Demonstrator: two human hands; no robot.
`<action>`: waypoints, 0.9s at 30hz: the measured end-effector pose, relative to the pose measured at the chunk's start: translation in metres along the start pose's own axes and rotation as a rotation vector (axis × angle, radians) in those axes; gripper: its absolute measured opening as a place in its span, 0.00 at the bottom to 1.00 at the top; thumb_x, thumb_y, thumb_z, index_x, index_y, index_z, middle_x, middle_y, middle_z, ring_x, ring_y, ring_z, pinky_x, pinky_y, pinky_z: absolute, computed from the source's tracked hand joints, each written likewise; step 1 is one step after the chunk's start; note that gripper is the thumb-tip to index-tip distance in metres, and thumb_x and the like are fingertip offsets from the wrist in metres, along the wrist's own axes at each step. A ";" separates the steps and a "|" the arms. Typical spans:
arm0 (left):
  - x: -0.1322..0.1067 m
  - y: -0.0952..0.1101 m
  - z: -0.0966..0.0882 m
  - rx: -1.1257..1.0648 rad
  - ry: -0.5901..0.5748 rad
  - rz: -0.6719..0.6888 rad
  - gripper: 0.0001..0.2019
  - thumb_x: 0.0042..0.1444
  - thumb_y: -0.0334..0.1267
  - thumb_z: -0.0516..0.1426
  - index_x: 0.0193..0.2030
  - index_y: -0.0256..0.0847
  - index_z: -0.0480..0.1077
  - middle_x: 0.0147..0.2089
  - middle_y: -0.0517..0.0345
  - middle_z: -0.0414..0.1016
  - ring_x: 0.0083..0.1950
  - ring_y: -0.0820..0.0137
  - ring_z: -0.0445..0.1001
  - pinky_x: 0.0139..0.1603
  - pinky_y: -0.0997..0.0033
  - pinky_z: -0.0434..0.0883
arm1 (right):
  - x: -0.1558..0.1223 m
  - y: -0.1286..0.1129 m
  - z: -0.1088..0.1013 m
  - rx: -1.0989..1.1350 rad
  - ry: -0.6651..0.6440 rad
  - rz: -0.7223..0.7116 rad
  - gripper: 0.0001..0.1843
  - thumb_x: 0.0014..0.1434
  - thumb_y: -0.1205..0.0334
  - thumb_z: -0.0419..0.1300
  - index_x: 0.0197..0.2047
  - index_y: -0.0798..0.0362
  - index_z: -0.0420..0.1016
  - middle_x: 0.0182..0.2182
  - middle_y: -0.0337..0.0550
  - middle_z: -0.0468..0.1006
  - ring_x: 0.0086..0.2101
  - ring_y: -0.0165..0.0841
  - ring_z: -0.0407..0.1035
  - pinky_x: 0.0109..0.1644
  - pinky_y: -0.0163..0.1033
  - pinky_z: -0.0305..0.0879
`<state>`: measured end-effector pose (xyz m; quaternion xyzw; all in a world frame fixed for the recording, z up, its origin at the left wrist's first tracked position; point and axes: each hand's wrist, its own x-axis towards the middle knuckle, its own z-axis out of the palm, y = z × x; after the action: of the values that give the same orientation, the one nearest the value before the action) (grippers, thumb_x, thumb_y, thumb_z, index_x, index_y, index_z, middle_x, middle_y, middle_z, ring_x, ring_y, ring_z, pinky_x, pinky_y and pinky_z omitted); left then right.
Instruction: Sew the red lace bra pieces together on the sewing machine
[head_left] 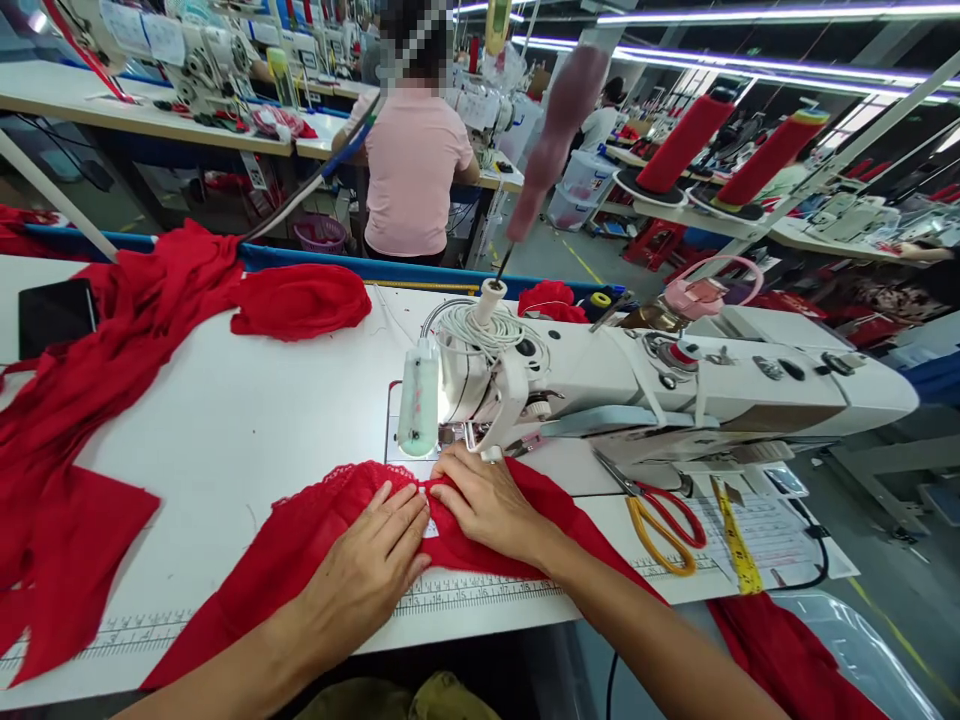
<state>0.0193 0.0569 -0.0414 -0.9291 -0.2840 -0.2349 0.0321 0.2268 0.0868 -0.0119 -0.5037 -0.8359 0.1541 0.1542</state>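
Observation:
A red cloth piece with a lace edge (322, 510) lies across the front of the sewing table and runs under the machine head. My left hand (379, 555) rests flat on it, fingers stretched out and close together. Close by, my right hand (480, 500) holds the cloth near the presser foot, its thumb and fingertips on a fold. A small white label (430, 525) shows between my hands. The white sewing machine (592, 370) has a greenish clear guard (418, 400) in front of its needle area. My right fingertips partly hide the foot.
Scissors (660, 515) with red and orange handles and a yellow tape measure (735, 540) lie at right on a paper sheet. More red cloth (112, 370) covers the left side, beside a black phone (56, 315). Red thread cones (690, 140) stand behind. A person (416, 170) sits ahead.

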 end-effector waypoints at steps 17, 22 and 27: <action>0.004 0.004 -0.005 -0.063 0.023 -0.017 0.16 0.67 0.37 0.51 0.54 0.29 0.74 0.54 0.44 0.79 0.58 0.56 0.75 0.69 0.42 0.63 | 0.008 0.007 0.018 0.121 0.050 0.036 0.06 0.67 0.67 0.55 0.37 0.50 0.69 0.36 0.41 0.73 0.38 0.35 0.68 0.43 0.39 0.59; 0.003 0.038 -0.001 0.136 0.047 -0.117 0.21 0.63 0.20 0.45 0.56 0.27 0.71 0.52 0.43 0.79 0.53 0.58 0.78 0.56 0.55 0.76 | 0.006 0.007 0.008 0.167 0.005 0.006 0.05 0.68 0.67 0.56 0.39 0.50 0.70 0.36 0.39 0.74 0.39 0.34 0.68 0.45 0.39 0.58; 0.002 0.053 0.011 0.144 0.140 -0.168 0.19 0.62 0.17 0.46 0.52 0.28 0.73 0.46 0.46 0.81 0.48 0.60 0.80 0.53 0.57 0.78 | 0.007 0.008 0.011 0.192 -0.014 -0.012 0.04 0.66 0.67 0.60 0.37 0.50 0.71 0.36 0.37 0.75 0.39 0.33 0.69 0.45 0.39 0.58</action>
<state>0.0544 0.0155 -0.0467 -0.8786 -0.3742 -0.2797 0.0987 0.2254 0.0959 -0.0245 -0.4803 -0.8215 0.2362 0.1967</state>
